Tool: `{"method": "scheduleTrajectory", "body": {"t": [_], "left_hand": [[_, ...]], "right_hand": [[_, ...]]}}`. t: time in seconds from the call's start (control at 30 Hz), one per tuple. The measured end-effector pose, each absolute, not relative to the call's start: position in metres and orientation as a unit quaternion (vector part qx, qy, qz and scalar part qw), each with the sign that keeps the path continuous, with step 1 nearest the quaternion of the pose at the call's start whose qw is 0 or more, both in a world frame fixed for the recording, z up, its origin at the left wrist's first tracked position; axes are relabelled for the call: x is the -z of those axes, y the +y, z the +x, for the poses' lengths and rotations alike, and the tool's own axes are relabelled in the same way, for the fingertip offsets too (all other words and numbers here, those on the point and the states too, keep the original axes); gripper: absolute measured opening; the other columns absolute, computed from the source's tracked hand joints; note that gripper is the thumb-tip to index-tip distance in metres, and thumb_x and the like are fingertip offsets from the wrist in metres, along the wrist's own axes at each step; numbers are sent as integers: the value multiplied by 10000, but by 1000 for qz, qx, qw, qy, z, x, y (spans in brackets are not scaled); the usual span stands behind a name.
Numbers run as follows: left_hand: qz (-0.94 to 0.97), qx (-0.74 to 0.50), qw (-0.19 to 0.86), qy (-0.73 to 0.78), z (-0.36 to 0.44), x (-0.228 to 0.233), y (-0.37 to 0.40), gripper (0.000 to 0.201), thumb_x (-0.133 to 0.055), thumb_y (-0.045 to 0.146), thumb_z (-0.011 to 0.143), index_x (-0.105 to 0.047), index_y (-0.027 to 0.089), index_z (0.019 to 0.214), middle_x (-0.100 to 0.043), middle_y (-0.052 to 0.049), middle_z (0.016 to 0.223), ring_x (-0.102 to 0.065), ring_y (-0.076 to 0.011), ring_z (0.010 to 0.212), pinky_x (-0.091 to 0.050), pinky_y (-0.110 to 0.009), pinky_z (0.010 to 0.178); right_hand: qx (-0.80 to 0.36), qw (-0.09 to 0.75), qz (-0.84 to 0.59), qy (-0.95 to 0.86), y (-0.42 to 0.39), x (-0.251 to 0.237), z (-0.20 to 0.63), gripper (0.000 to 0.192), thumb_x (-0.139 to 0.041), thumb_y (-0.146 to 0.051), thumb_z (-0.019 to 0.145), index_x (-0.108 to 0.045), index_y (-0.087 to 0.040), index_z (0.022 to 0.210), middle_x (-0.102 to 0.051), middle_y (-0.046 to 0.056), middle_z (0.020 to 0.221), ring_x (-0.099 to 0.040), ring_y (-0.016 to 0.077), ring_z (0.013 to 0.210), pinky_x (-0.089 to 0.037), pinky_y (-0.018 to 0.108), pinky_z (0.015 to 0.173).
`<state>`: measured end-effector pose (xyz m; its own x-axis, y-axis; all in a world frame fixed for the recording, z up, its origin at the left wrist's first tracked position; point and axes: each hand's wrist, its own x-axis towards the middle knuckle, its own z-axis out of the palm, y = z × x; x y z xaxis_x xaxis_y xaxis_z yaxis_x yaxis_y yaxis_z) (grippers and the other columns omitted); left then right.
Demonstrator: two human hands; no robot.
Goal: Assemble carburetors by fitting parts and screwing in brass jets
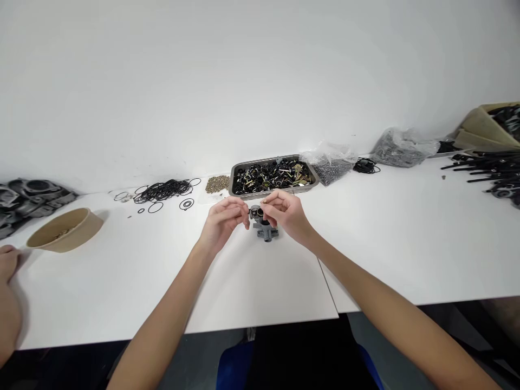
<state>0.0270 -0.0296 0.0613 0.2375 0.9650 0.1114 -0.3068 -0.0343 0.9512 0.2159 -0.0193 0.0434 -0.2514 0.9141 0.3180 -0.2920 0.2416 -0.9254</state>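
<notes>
Both pinched shut on a small grey plastic fitting (pixel 263 222) over a white tabletop (pixel 406 244): left hand (pixel 222 221) at one side, right hand (pixel 286 212) at the other, fingertips at its top. Just beyond the grip, a metal tray of black and brass parts (pixel 271 176); farther left of it, loose black O-rings (pixel 164 190) and a brown paper bowl (pixel 65 229). Behind all, a bare white wall (pixel 244 81); at the far left edge, another person's hand (pixel 8 257).

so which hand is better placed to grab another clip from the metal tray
Right, probably. The right hand sits just below the metal tray of clips, while the left hand is further left, both on the grey part.
</notes>
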Motion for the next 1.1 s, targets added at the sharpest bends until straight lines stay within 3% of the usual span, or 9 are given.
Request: {"method": "scheduleTrajectory", "body": {"t": [0.27, 0.43, 0.6, 0.97, 1.1], "left_hand": [[538, -464, 593, 380, 31, -56, -30, 288, -710, 395, 796, -513, 188, 834, -513, 65, 509, -435, -88, 325, -328, -213, 328], [567, -440, 564, 409, 34, -53, -31, 366, -753, 437, 756, -510, 189, 872, -552, 65, 497, -486, -107, 318, -358, -217, 338], [588, -431, 555, 399, 32, -52, -31, 373, -738, 467, 764, -519, 167, 792, -579, 41, 515, -531, -110, 350, -403, -226, 382], [602, -415, 599, 327, 35, -45, -31, 447, -694, 559, 773, -589, 125, 784, -619, -28, 644, -596, -141, 481, -501, -281, 424], [601, -420, 597, 326, 36, -46, -31, 425, -695, 539, 782, -615, 125, 835, -597, -18, 636, -581, -131, 490, -504, -278, 444]], "right_hand": [[-592, 565, -222, -531, -16, -47, 220, 172, -672, -301, 832, -546, -184, 815, -715, 3, 708, -489, 68, 360, -370, 206, 355], [-628, 537, -198, -527, -15, -45, 220, 203, -678, -319, 836, -519, -194, 818, -735, 5, 759, -505, 73, 361, -399, 213, 355], [-635, 516, -180, -546, -16, -45, 222, 221, -677, -339, 857, -502, -204, 850, -743, 5, 805, -534, 77, 398, -429, 215, 378], [-644, 488, -156, -569, -16, -45, 224, 231, -678, -365, 869, -509, -207, 856, -748, 13, 838, -537, 76, 413, -412, 216, 398], [-639, 484, -162, -576, -16, -45, 224, 230, -692, -367, 860, -529, -206, 869, -704, -20, 734, -548, 82, 417, -403, 212, 401]]}}
